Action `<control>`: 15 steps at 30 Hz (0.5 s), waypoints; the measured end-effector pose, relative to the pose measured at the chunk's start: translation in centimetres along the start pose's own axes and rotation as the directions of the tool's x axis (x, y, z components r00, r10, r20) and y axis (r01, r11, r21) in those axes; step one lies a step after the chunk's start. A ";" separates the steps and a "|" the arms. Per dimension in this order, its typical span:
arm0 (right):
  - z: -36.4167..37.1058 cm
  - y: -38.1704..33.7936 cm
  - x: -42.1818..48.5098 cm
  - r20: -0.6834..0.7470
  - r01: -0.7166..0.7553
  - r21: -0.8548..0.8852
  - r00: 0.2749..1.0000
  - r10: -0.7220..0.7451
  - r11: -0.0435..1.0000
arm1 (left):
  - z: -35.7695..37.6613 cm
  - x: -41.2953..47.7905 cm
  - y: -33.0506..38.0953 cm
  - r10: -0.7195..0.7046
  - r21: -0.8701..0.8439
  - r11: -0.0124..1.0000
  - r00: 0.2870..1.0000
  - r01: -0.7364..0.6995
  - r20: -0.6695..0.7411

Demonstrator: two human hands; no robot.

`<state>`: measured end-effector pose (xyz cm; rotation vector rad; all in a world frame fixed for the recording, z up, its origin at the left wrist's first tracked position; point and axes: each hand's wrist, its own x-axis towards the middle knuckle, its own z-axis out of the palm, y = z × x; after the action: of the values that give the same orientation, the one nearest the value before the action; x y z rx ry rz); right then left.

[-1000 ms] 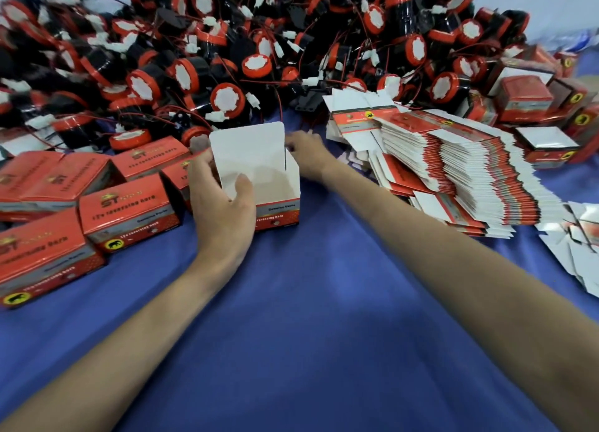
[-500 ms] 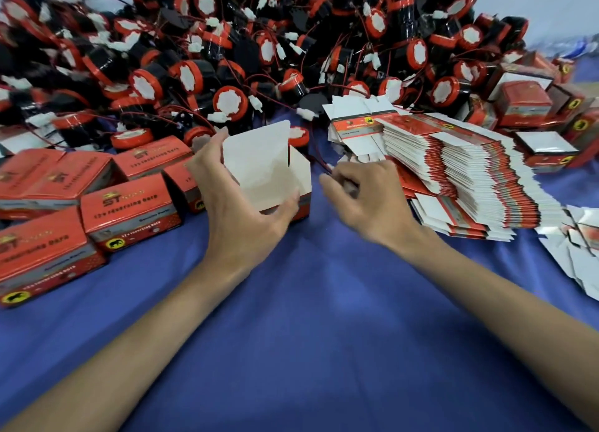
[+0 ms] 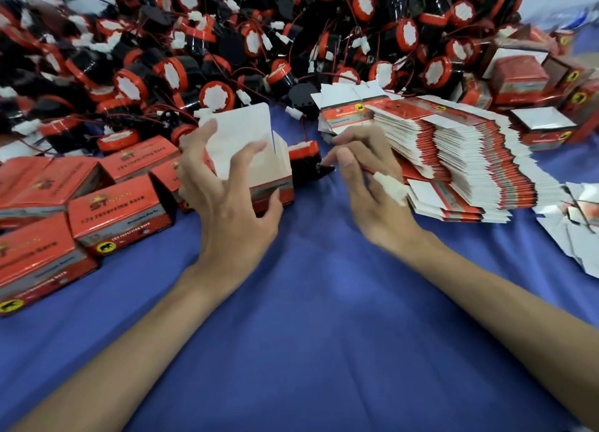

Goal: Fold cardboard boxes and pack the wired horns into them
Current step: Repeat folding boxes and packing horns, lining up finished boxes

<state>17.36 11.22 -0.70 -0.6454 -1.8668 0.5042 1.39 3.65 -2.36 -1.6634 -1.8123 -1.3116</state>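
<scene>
**One Grip, One Pinch**

Gripping an open red-and-white cardboard box (image 3: pixel 246 133) with the left hand (image 3: pixel 227 204): thumb pressed on the red front wall, fingers spread wide and curved over the open top. Standing upright on the wrinkled blue cloth (image 3: pixel 308 318), white lid flap raised at the back, white inside showing.

Pinching a thin red wire (image 3: pixel 368 171) between thumb and fingertips of the right hand (image 3: pixel 372 191), other fingers loosely bent. Lying across those fingers, at the wire's end: a small white plastic plug (image 3: pixel 390 185).

Just beside the box's right wall, outside it, on the cloth: a round black plastic horn with a red rim (image 3: pixel 306 164), tipped on its side, between the box and the right hand. Touching the box or not: cannot tell.

Heaped along the far side: a large tangled pile of black-and-red wired horns (image 3: pixel 291 42) with white faces, red leads and white plugs.

Left of the held box: closed red cardboard boxes (image 3: pixel 120 204) with yellow-and-black logos, packed close together in rows.

Right of the right hand, just beside it: a tall leaning stack of flat red-and-white box blanks (image 3: pixel 470 159). Beyond that stack, at the far right: more folded red boxes (image 3: pixel 518 78), some with white flaps up. Near the right edge: loose white cardboard pieces (image 3: pixel 580 259) scattered on the cloth.
</scene>
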 end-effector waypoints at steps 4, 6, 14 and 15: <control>0.7 0.5 -0.1 0.016 -0.385 0.108 0.922 0.386 0.917 | 0.0 -0.4 0.3 0.078 0.022 0.997 0.996 -0.079 0.050; 0.6 0.8 0.2 -0.052 -0.401 0.057 0.913 0.404 0.914 | 0.0 -0.3 0.2 0.067 0.020 0.997 0.991 -0.070 0.116; 0.2 0.7 0.8 0.302 -0.728 0.193 0.682 0.666 0.658 | -0.4 0.1 0.2 0.224 -0.137 0.967 0.973 -0.216 0.054; 0.5 0.7 0.6 0.333 -0.740 0.155 0.663 0.671 0.654 | -0.6 0.0 0.3 0.290 -0.108 0.952 0.957 -0.288 0.005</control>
<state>16.87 12.12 -0.83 -1.1735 -1.6539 1.4050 1.49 3.13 -1.89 -1.9193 -1.4600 -1.2825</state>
